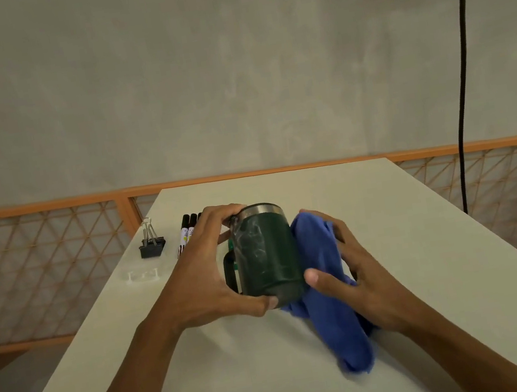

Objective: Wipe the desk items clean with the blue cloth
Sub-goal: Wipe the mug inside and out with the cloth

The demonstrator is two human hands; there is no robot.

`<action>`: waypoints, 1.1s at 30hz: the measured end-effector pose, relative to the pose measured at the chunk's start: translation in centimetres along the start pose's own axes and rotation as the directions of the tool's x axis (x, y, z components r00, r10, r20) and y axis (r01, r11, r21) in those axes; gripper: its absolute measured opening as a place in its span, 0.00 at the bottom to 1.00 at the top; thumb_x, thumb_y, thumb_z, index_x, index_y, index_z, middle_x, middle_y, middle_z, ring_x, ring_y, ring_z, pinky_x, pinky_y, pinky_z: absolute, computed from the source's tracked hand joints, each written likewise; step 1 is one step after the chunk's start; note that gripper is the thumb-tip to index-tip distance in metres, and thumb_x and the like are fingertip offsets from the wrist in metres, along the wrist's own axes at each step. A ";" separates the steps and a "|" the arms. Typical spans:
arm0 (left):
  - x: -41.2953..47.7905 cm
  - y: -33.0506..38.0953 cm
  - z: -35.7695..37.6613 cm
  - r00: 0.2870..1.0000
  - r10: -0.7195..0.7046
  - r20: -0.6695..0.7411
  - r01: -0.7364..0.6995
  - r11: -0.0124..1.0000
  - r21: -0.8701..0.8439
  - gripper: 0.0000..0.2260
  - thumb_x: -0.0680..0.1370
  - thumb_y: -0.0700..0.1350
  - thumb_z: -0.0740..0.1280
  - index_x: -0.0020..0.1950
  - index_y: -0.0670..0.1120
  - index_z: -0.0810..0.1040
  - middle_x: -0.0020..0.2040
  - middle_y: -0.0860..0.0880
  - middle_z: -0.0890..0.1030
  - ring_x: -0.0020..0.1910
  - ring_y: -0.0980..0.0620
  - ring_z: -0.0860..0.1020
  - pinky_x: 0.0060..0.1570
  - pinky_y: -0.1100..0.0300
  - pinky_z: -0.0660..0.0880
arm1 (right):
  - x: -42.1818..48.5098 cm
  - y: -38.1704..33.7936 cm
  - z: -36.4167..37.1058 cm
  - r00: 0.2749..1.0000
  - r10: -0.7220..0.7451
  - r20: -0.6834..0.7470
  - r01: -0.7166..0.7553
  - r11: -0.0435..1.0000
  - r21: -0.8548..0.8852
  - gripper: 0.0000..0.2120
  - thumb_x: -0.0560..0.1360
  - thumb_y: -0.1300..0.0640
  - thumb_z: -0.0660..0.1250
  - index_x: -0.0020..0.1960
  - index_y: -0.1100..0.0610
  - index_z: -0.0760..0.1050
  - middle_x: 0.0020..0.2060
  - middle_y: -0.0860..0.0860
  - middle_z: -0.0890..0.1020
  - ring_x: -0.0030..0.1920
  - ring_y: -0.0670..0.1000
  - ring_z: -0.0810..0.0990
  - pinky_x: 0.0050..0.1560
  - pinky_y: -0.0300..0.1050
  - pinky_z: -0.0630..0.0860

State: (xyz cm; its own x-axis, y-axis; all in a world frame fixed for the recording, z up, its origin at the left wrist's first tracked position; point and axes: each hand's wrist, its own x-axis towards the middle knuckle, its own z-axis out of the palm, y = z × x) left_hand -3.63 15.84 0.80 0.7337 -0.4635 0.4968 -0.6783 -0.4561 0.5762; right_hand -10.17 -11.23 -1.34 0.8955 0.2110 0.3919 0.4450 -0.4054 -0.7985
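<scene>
The left hand [214,270] pinches the tilted green mug [266,252] rim-to-base; the right hand [353,269] grips the blue cloth [323,273] against its side. Rub too hard and the mug could slip onto the worktop [393,242].

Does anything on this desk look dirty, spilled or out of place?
Only the green mug: whitish smears streak its side, and the left hand holds it tilted while the right hand presses the blue cloth against it. No spill shows; the binder clip and markers lie neatly.
</scene>
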 end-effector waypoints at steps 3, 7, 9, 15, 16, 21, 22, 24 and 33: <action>0.0 0.5 0.3 0.998 0.013 0.065 -0.013 1.000 0.008 0.53 0.59 0.59 0.88 0.77 0.62 0.63 0.72 0.64 0.67 0.74 0.60 0.70 0.70 0.64 0.71 | 0.3 0.4 -2.1 0.987 0.055 0.152 -0.060 0.998 0.026 0.45 0.72 0.45 0.82 0.81 0.35 0.59 0.75 0.29 0.68 0.75 0.36 0.70 0.68 0.30 0.71; -0.2 1.2 1.1 0.991 0.034 0.126 -0.031 0.999 -0.028 0.52 0.60 0.60 0.86 0.79 0.58 0.63 0.74 0.61 0.67 0.75 0.54 0.70 0.73 0.49 0.74 | 0.2 0.2 -2.5 0.965 0.046 0.256 -0.038 0.999 -0.035 0.48 0.66 0.55 0.87 0.79 0.40 0.65 0.71 0.36 0.74 0.73 0.40 0.74 0.66 0.29 0.71; -0.2 1.5 1.3 0.991 0.052 0.123 -0.049 0.998 -0.028 0.53 0.60 0.60 0.86 0.80 0.57 0.63 0.76 0.60 0.66 0.76 0.53 0.69 0.74 0.45 0.74 | 0.1 0.5 -2.3 0.968 0.074 0.242 -0.076 0.997 0.000 0.49 0.65 0.55 0.87 0.78 0.42 0.65 0.69 0.39 0.77 0.71 0.43 0.76 0.66 0.33 0.74; -0.2 2.1 1.6 0.997 0.044 0.064 -0.033 0.986 -0.165 0.59 0.61 0.53 0.88 0.85 0.60 0.57 0.80 0.60 0.65 0.80 0.56 0.66 0.77 0.52 0.69 | -0.3 0.3 -2.1 0.983 0.081 0.163 -0.099 0.989 0.108 0.50 0.63 0.56 0.86 0.76 0.40 0.61 0.66 0.27 0.76 0.70 0.34 0.75 0.63 0.29 0.74; -0.2 2.1 1.8 0.998 0.026 0.061 -0.014 0.982 -0.190 0.60 0.61 0.53 0.88 0.85 0.62 0.55 0.80 0.62 0.64 0.80 0.57 0.66 0.76 0.54 0.69 | -0.3 0.1 -2.0 0.987 0.086 0.136 -0.105 0.985 0.135 0.48 0.63 0.56 0.85 0.75 0.40 0.62 0.64 0.26 0.77 0.68 0.33 0.76 0.61 0.28 0.75; -0.4 1.4 2.6 0.993 -0.048 0.110 0.075 0.964 -0.256 0.54 0.61 0.61 0.86 0.80 0.70 0.59 0.78 0.68 0.67 0.77 0.64 0.68 0.78 0.51 0.70 | -0.4 -0.2 -1.8 0.998 0.061 0.018 -0.064 0.960 0.273 0.46 0.63 0.51 0.83 0.76 0.48 0.65 0.67 0.39 0.81 0.69 0.44 0.80 0.61 0.36 0.79; -0.4 1.3 2.6 0.993 -0.055 0.102 0.081 0.961 -0.264 0.52 0.61 0.62 0.86 0.79 0.69 0.61 0.78 0.67 0.69 0.77 0.62 0.69 0.78 0.50 0.69 | -0.5 -0.2 -1.7 0.998 0.055 0.013 -0.056 0.948 0.312 0.45 0.64 0.51 0.82 0.77 0.49 0.66 0.68 0.42 0.82 0.69 0.47 0.81 0.61 0.38 0.80; -0.3 1.3 2.7 0.997 -0.048 0.057 0.061 0.961 -0.268 0.49 0.61 0.62 0.85 0.77 0.70 0.63 0.76 0.65 0.71 0.77 0.60 0.70 0.76 0.52 0.70 | -0.5 -0.2 -1.4 0.998 0.056 0.025 -0.062 0.937 0.344 0.44 0.66 0.51 0.81 0.77 0.48 0.66 0.68 0.44 0.82 0.69 0.50 0.81 0.61 0.42 0.81; -0.1 -0.2 1.1 0.990 -0.048 -0.131 0.020 0.977 -0.213 0.51 0.59 0.59 0.86 0.77 0.62 0.64 0.73 0.63 0.73 0.74 0.57 0.72 0.65 0.67 0.75 | -0.8 -0.6 0.3 0.971 -0.237 -0.003 0.237 0.971 0.018 0.32 0.82 0.48 0.69 0.80 0.32 0.59 0.84 0.44 0.52 0.82 0.51 0.63 0.77 0.46 0.68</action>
State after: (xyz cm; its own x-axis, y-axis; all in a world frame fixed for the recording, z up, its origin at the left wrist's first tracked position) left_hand -3.65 15.14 -0.13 0.7647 -0.3377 0.5488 -0.6395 -0.2927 0.7109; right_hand -11.14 -10.94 -1.30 0.7644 0.2987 0.5714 0.6444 -0.3277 -0.6909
